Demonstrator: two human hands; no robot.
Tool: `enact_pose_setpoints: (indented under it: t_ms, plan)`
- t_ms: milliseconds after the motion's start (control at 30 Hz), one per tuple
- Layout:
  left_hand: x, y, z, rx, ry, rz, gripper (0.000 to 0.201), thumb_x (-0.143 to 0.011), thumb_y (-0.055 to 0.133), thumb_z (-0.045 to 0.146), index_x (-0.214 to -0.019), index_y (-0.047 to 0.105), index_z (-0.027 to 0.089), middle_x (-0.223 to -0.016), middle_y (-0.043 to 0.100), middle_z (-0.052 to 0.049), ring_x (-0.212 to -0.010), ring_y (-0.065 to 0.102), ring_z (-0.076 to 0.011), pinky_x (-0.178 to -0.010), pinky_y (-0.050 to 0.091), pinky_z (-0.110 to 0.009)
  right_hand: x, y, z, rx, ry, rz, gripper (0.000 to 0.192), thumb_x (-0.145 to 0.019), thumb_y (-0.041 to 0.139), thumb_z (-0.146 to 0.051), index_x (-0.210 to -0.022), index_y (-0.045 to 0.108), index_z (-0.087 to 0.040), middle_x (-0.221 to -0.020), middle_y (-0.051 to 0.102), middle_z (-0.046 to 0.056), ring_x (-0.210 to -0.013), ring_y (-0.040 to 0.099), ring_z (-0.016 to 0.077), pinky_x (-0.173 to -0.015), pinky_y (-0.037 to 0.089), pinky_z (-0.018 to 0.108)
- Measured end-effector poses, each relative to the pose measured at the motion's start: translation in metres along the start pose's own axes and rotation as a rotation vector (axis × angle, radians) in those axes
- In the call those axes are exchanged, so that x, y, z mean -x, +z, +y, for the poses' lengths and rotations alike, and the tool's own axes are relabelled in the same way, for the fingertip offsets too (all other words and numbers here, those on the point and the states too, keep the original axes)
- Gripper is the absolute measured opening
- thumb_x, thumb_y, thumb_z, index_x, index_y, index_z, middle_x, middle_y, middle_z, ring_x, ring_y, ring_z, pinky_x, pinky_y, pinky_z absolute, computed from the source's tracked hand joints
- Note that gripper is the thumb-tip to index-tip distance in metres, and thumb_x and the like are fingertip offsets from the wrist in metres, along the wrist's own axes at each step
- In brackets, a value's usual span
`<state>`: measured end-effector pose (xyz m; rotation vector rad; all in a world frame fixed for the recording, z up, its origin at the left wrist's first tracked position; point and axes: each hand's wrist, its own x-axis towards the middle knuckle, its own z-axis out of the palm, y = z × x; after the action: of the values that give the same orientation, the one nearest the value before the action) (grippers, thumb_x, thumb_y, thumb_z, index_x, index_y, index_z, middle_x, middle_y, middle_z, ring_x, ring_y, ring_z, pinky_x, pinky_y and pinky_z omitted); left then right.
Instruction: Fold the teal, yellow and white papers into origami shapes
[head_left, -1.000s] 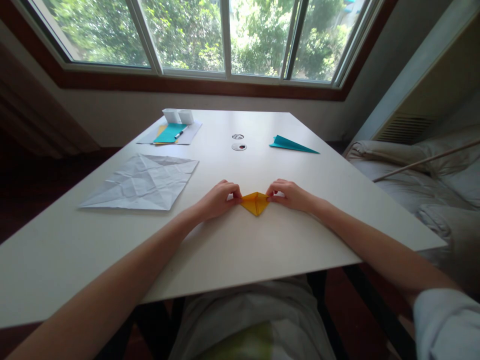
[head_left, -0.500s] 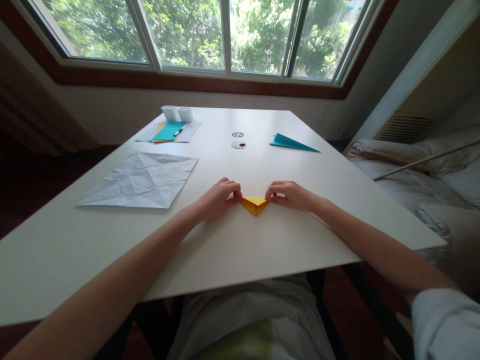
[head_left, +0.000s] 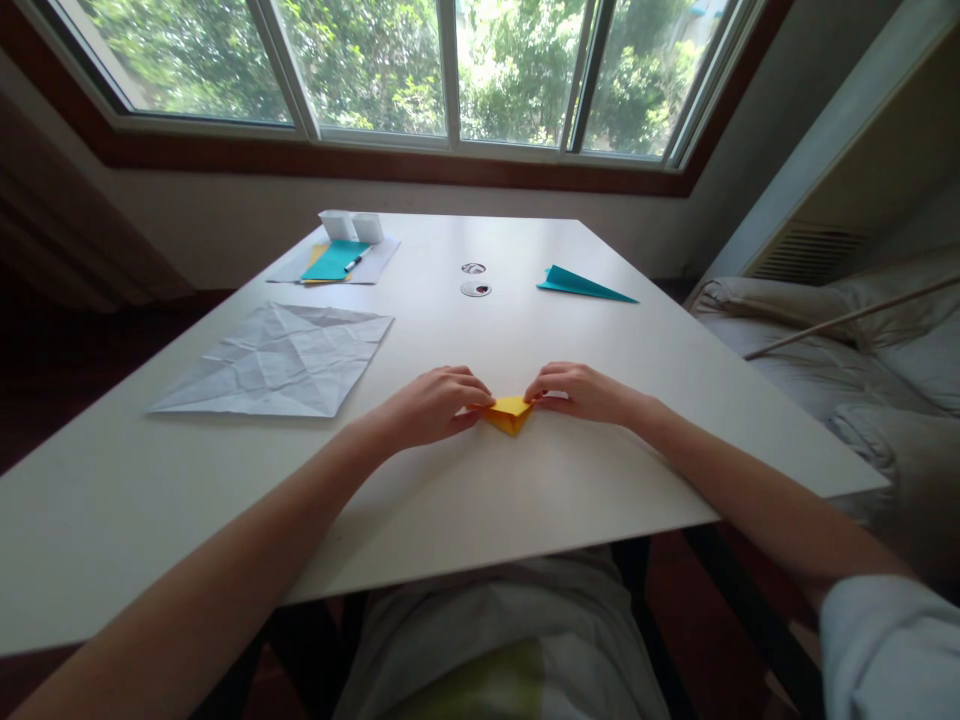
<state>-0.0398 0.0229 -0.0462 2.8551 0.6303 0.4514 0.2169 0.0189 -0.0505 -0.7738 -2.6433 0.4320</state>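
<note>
A small piece of folded yellow paper [head_left: 511, 413] lies on the white table in front of me, one point towards me and a narrow opening between its layers. My left hand [head_left: 439, 405] pinches its left corner between thumb and fingers. At the right corner, my right hand [head_left: 574, 390] grips the paper with thumb and fingertips. Both corners are partly covered by the fingers.
A creased white sheet [head_left: 281, 360] is spread at the left. Behind it are teal paper [head_left: 336, 260], a pen [head_left: 358, 259] and white folded boxes [head_left: 367, 228]. A teal paper plane [head_left: 585, 284] rests at the right, beyond round table inserts [head_left: 475, 289].
My left hand has shifted slightly right and its fingers reach further over the left corner. The yellow paper looks narrower between my hands, and its fold has opened a little.
</note>
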Motion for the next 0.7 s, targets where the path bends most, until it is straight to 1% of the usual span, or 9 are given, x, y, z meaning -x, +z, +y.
enact_pose_setpoints:
  t_ms: [100, 267, 400, 533, 700]
  plan:
    - [-0.001, 0.0, 0.004, 0.039, 0.027, 0.0, 0.023, -0.083, 0.052, 0.019, -0.099, 0.068, 0.023, -0.096, 0.07, -0.004, -0.086, 0.06, -0.0164, -0.081, 0.046, -0.028, 0.001, 0.002, 0.002, 0.011, -0.015, 0.012, 0.019, -0.089, 0.049, -0.026, -0.095, 0.065, -0.018, -0.087, 0.063, 0.007, -0.079, 0.057, 0.0152, -0.072, 0.046, 0.027]
    - [-0.003, 0.003, 0.005, 0.019, 0.048, -0.001, 0.025, -0.085, 0.049, 0.017, -0.101, 0.067, 0.021, -0.099, 0.069, -0.005, -0.087, 0.06, -0.0155, -0.081, 0.046, -0.028, 0.001, 0.002, 0.001, 0.055, -0.041, 0.029, 0.018, -0.088, 0.049, -0.023, -0.093, 0.066, -0.017, -0.084, 0.063, 0.006, -0.076, 0.057, 0.0147, -0.072, 0.045, 0.027]
    - [-0.002, 0.003, 0.006, 0.01, 0.012, 0.006, 0.025, -0.085, 0.048, 0.016, -0.099, 0.068, 0.022, -0.099, 0.068, -0.004, -0.087, 0.06, -0.0152, -0.079, 0.047, -0.026, 0.001, 0.0, -0.001, 0.092, -0.056, 0.023, 0.019, -0.088, 0.049, -0.022, -0.091, 0.067, -0.017, -0.083, 0.063, 0.007, -0.075, 0.056, 0.0148, -0.072, 0.045, 0.028]
    - [-0.002, 0.003, 0.008, 0.002, -0.028, -0.014, 0.024, -0.084, 0.049, 0.014, -0.096, 0.068, 0.022, -0.096, 0.068, -0.004, -0.086, 0.059, -0.0151, -0.078, 0.047, -0.025, 0.0, 0.0, -0.002, 0.102, -0.085, 0.02, 0.018, -0.087, 0.049, -0.019, -0.09, 0.067, -0.017, -0.089, 0.064, 0.008, -0.083, 0.056, 0.0159, -0.076, 0.046, 0.028]
    - [-0.006, 0.001, 0.021, -0.096, -0.088, -0.062, 0.024, -0.081, 0.049, 0.01, -0.091, 0.068, 0.022, -0.095, 0.068, -0.002, -0.086, 0.059, -0.016, -0.077, 0.046, -0.026, -0.001, -0.001, -0.009, 0.179, -0.098, -0.012, 0.018, -0.085, 0.051, -0.015, -0.09, 0.068, -0.016, -0.09, 0.065, 0.008, -0.084, 0.056, 0.0174, -0.079, 0.046, 0.03]
